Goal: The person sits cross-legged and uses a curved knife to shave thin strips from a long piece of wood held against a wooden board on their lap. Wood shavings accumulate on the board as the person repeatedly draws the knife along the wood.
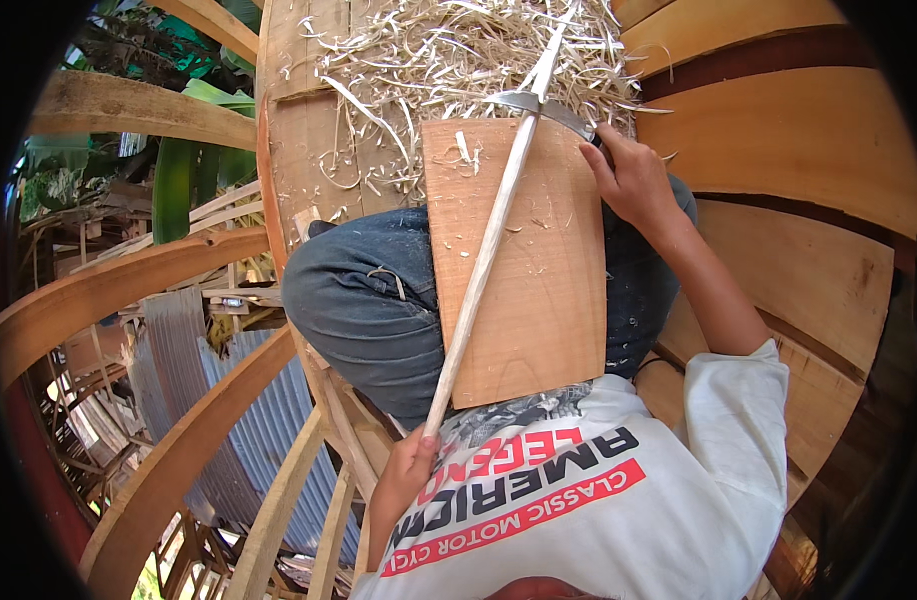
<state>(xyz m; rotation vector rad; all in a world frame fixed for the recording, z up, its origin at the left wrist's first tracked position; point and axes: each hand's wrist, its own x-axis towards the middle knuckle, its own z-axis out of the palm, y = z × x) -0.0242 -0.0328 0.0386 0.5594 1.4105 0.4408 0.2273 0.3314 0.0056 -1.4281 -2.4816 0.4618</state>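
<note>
A long, pale, whittled wooden stick (485,262) slants across a flat wooden board (539,320) that lies over my lap. My left hand (411,465) is closed round the stick's near end, close to my shirt. At the board's far edge, my right hand (634,178) grips a curved-bladed knife (567,115), its handle mostly hidden in the fist. The blade crosses the stick and touches it. Beyond the blade, the stick's far end splits into thin slivers over a heap of wood shavings (409,50). A few small chips lie on the board.
My bent legs in blue jeans (364,290) support the board. Wide wooden slats (779,130) rise on the right. Curved wooden rails (129,280) stand on the left, with corrugated metal sheets (254,420) and green leaves (172,190) beyond them. Planks (289,130) form the floor ahead.
</note>
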